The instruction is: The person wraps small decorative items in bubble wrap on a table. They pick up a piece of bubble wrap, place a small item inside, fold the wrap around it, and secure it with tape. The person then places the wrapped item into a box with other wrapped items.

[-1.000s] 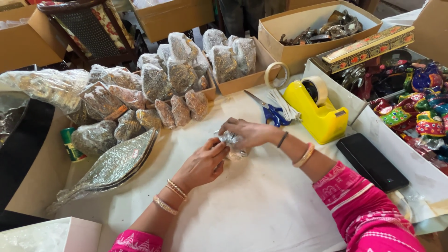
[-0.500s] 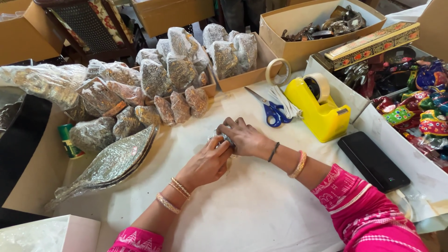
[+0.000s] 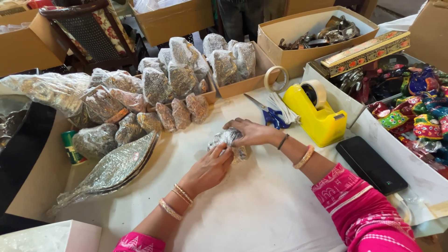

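Together, our two hands wrap a small clear-plastic bundle at the middle of a white surface.

From the head view we see our left hand [image 3: 207,170] with its fingers curled onto the near side of the small plastic-wrapped bundle [image 3: 228,140], while our right hand [image 3: 252,132] lies over its far side, fingers clasped on the wrap. The bundle rests on the white surface [image 3: 261,210]. Just beyond the right hand lie blue-handled scissors [image 3: 270,115] and a yellow tape dispenser [image 3: 319,114]. To the left sits a heap of wrapped packets [image 3: 154,100], and a black phone [image 3: 373,164] lies to the right.
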